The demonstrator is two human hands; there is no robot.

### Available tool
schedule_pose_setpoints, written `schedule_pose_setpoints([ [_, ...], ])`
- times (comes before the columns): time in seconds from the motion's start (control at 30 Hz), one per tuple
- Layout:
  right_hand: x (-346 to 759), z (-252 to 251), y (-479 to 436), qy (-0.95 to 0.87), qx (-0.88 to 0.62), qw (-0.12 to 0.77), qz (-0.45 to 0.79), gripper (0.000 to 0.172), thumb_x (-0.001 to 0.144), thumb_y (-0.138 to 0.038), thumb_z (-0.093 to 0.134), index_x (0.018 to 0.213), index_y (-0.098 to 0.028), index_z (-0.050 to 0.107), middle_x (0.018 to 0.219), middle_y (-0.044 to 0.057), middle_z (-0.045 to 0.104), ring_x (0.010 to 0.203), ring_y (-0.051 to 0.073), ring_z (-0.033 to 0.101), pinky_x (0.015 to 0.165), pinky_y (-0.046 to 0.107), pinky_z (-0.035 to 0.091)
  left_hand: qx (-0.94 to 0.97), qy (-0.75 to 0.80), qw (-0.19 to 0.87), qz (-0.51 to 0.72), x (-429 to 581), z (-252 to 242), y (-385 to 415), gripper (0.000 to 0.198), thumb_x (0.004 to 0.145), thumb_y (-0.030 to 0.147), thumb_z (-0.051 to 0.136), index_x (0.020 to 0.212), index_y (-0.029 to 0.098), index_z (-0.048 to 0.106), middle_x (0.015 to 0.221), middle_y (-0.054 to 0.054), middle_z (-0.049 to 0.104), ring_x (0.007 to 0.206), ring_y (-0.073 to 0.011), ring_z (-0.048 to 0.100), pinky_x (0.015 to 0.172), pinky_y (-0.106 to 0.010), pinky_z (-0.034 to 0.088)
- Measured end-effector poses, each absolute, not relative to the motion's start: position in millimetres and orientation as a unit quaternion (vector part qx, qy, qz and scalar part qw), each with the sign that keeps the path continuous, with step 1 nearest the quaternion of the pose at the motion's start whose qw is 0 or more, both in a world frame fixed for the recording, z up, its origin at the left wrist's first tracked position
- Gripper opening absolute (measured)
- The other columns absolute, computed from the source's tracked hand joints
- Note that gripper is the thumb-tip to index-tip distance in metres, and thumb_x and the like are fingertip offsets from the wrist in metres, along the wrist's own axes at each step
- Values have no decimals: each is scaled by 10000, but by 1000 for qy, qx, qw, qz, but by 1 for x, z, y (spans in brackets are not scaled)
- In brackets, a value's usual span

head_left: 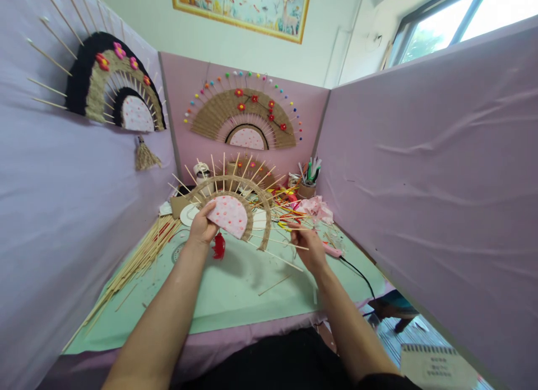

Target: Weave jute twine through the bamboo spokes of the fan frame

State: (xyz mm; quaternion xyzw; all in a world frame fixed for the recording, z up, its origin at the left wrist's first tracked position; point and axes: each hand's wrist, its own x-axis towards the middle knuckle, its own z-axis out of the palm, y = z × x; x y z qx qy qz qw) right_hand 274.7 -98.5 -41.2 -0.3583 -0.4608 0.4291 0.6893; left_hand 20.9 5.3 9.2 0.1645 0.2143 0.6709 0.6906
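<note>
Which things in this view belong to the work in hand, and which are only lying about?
Part of the work:
Fan, held by the left hand; the right hand is at its right side.
Loose sticks, probably, since the fan has similar ones.
Pink corded tool, perhaps.

Seemingly just lying about:
Crumpled pink material.
Notebook, low on the right.

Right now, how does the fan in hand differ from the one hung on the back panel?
Tips: the held fan ends in bare sticks; the hung fan has coloured balls around its edge.
Body: the held fan's outer band is narrow, with open gaps; the hung fan's brown band is broad.
Decoration: the hung fan carries red flowers; none show on the held fan.
Shared: a spotted pink half-circle centre.
</note>
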Motion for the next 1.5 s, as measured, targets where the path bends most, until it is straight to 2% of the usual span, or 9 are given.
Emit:
schedule_pose_setpoints([
  [0.2,234,-56,-96,-513,-396,635,420,368,664,-290,718,1018,-207,665,672,-24,528,595,111,446,563,245,345,147,216,677,688,26,7,7,211,801,-10,477,857,100,648,781,-88,719,798,-169,690,869,-310,528],
  [0.43,209,-42,-101,-484,-375,654,445,563,598,-252,774,1123,-242,570,794,-22,543,686,124,504,631,248,425,132,195,676,699,34,0,8,210,801,12,497,917,98,650,810,-76,723,810,-155,685,872,-290,520],
  [0.67,177,-45,-83,-365,-334,721,484,341,640,-342,733,907,-222,558,697,-46,525,546,76,425,475,193,338,142,173,693,685,50,-7,-2,221,812,35,505,960,117,648,870,-75,727,858,-166,684,876,-307,521],
  [0.8,170,-47,-74,-313,-338,717,523,334,599,-354,757,780,-214,514,565,-83,455,470,60,375,430,178,299,145,177,704,672,53,-8,-6,239,813,43,505,989,124,644,891,-79,726,882,-179,681,883,-318,518],
  [1.07,174,-47,-72,-277,-287,749,530,295,605,-329,765,688,-193,517,546,-59,506,470,73,438,426,204,341,228,204,705,640,59,-5,-13,149,796,127,584,938,132,627,873,-63,704,758,-146,661,772,-269,516],
  [1.13,180,-44,-70,-251,-275,773,513,299,598,-324,773,688,-189,522,553,-59,510,482,72,448,433,202,353,266,245,645,673,63,-8,-18,151,783,160,624,932,172,604,866,-36,682,761,-131,644,763,-253,492],
  [1.27,194,-36,-67,-224,-265,816,463,313,581,-317,790,703,-185,534,587,-56,524,497,68,451,453,205,380,380,308,433,758,71,-16,-34,211,687,100,719,823,225,617,816,27,622,826,-102,576,761,-159,413],
  [1.37,200,-33,-67,-238,-282,817,444,293,603,-331,777,718,-189,549,599,-52,532,492,71,451,456,215,388,530,289,458,653,78,-22,-45,118,745,172,679,642,201,631,637,14,579,657,-126,526,641,-188,401],
  [1.5,195,-38,-70,-301,-287,792,446,261,654,-359,749,784,-198,591,621,-42,565,494,79,463,463,216,394,595,255,549,529,88,-28,-47,140,764,285,667,665,187,657,616,-13,609,570,-140,509,569,-239,399],
])
